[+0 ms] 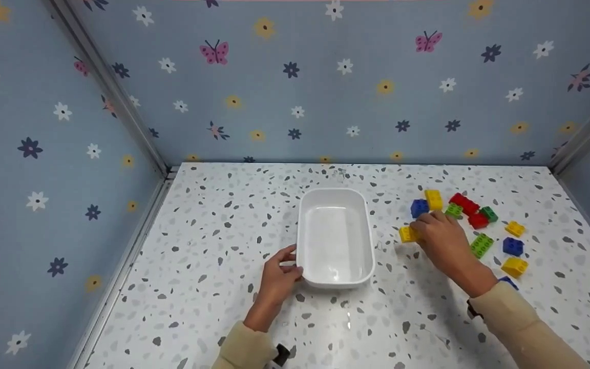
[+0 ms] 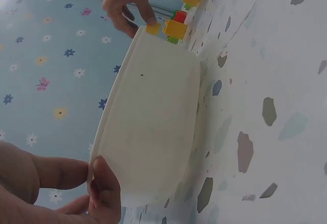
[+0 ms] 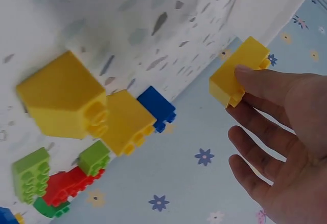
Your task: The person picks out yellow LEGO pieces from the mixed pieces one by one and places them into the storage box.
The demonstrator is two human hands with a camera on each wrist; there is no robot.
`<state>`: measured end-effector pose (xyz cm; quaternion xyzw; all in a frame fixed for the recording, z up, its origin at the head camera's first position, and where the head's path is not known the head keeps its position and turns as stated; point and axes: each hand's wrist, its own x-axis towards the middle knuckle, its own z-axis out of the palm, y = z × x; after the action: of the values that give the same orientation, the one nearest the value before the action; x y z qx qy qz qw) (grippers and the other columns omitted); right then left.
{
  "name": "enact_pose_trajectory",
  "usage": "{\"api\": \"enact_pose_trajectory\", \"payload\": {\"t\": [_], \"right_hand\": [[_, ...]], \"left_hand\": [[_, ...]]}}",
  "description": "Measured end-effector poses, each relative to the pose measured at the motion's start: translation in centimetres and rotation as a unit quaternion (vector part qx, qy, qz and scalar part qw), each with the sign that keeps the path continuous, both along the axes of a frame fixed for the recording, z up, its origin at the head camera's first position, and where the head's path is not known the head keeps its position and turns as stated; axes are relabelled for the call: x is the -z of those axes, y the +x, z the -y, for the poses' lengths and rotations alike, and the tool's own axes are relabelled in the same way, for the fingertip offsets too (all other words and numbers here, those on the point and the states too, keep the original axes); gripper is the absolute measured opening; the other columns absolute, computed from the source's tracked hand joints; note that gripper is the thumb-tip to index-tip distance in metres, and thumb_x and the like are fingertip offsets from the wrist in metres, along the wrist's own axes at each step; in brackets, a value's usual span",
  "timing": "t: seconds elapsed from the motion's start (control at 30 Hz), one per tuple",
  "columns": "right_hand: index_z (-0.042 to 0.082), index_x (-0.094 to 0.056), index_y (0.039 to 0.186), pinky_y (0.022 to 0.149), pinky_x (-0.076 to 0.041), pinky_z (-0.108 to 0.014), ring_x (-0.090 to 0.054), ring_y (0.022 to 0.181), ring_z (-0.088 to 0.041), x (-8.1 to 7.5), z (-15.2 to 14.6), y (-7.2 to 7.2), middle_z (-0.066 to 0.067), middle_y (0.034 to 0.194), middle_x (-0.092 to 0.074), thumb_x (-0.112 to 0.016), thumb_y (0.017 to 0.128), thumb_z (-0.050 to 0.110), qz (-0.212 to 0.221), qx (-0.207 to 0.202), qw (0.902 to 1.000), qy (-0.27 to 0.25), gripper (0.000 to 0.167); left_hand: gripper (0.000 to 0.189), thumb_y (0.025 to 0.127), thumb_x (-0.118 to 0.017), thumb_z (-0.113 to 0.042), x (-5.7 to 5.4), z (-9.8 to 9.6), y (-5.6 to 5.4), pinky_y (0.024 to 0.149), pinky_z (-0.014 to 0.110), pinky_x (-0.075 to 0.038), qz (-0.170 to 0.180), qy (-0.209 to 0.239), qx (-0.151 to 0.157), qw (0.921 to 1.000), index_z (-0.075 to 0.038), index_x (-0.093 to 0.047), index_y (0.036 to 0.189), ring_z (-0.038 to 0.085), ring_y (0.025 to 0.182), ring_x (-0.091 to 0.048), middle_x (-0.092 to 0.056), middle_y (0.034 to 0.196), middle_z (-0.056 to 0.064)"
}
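Note:
A white plastic tub point(image 1: 336, 241) stands on the speckled table, its inside bare. My left hand point(image 1: 278, 279) pinches the tub's near left rim between thumb and fingers; the left wrist view shows this grip on the rim point(image 2: 97, 155) up close. To the right of the tub, my right hand point(image 1: 443, 241) pinches a yellow toy brick point(image 3: 237, 70) between thumb and fingers, the other fingers spread loosely. Just beyond that hand are a blue brick point(image 1: 419, 208) and another yellow brick point(image 1: 434, 199).
More bricks lie around the right hand: red ones point(image 1: 464, 203), a light green one point(image 1: 481, 245), a dark green one point(image 1: 488, 213), a blue one point(image 1: 513, 246) and a yellow sloped one point(image 1: 515, 266). A flowered wall point(image 1: 325, 82) bounds the table's back edge.

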<state>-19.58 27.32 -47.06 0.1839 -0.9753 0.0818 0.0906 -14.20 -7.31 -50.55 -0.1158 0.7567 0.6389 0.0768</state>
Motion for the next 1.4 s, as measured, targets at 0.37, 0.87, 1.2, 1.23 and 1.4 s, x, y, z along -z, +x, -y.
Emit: {"api": "enact_pose_trajectory", "payload": {"t": [0.37, 0.87, 1.2, 1.23, 1.4], "right_hand": [[0.003, -0.079, 0.116, 0.104, -0.052, -0.060, -0.061, 0.113, -0.040, -1.7, 2.2, -0.2, -0.017, 0.115, -0.073, -0.087, 0.085, 0.000, -0.028, -0.018, 0.9994, 0.012, 0.032], [0.005, -0.079, 0.115, 0.100, -0.054, -0.054, -0.063, 0.111, -0.036, -2.6, 5.4, -0.5, -0.013, 0.114, -0.074, -0.086, 0.086, 0.003, -0.048, -0.059, 0.9969, 0.022, 0.029], [0.005, -0.080, 0.114, 0.098, -0.056, -0.049, -0.065, 0.110, -0.033, -2.6, 7.2, -0.7, -0.012, 0.112, -0.075, -0.086, 0.087, 0.006, -0.061, -0.081, 0.9945, 0.029, 0.027], [0.006, -0.080, 0.114, 0.098, -0.056, -0.049, -0.065, 0.109, -0.033, -2.6, 7.4, -0.7, -0.011, 0.111, -0.075, -0.086, 0.087, 0.006, -0.060, -0.082, 0.9944, 0.029, 0.027], [0.007, -0.080, 0.115, 0.099, -0.055, -0.048, -0.065, 0.109, -0.032, -2.7, 8.5, -0.7, -0.010, 0.112, -0.076, -0.085, 0.089, 0.006, -0.044, -0.088, 0.9946, 0.033, 0.027]], "left_hand": [[0.056, 0.097, -0.063, 0.007, 0.0, 0.1, -0.1, 0.087, 0.030, -0.060, 0.013, 0.013, 0.000, 0.9998, 0.000, -0.054, 0.151, 0.022, 0.102, -0.067, -0.059, 0.129, 0.019], [0.056, 0.096, -0.063, 0.006, 0.1, 0.3, -0.4, 0.088, 0.030, -0.061, 0.033, 0.050, 0.003, 0.9982, 0.004, -0.052, 0.151, 0.023, 0.102, -0.067, -0.057, 0.131, 0.020], [0.056, 0.096, -0.063, 0.005, 0.0, 0.3, -0.4, 0.088, 0.031, -0.061, 0.036, 0.046, 0.002, 0.9983, 0.003, -0.052, 0.152, 0.023, 0.102, -0.066, -0.058, 0.131, 0.019], [0.056, 0.096, -0.063, 0.005, 0.1, 0.3, -0.4, 0.088, 0.031, -0.060, 0.037, 0.045, 0.003, 0.9983, 0.002, -0.052, 0.152, 0.023, 0.102, -0.066, -0.058, 0.131, 0.019], [0.056, 0.096, -0.063, 0.005, 0.1, 0.3, -0.3, 0.088, 0.030, -0.060, 0.036, 0.050, 0.002, 0.9981, 0.002, -0.053, 0.151, 0.023, 0.103, -0.067, -0.058, 0.131, 0.018]]}}
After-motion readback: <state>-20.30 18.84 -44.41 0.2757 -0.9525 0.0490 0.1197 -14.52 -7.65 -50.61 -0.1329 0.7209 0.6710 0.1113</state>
